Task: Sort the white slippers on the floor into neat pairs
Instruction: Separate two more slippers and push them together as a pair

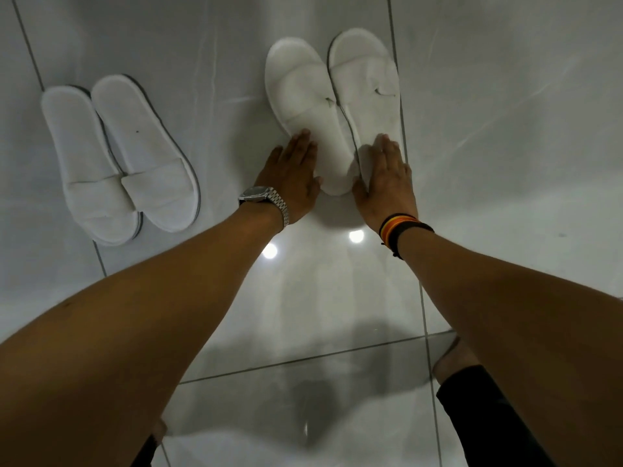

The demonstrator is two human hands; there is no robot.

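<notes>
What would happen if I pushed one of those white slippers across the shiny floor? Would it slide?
Probably it would slide easily: the tiled floor is glossy enough to mirror lights. The slipper under the right hand, the right slipper, looks thin and flat, so likely light and bendy. Its soft strap seems creased, so it may flop when lifted.
</notes>
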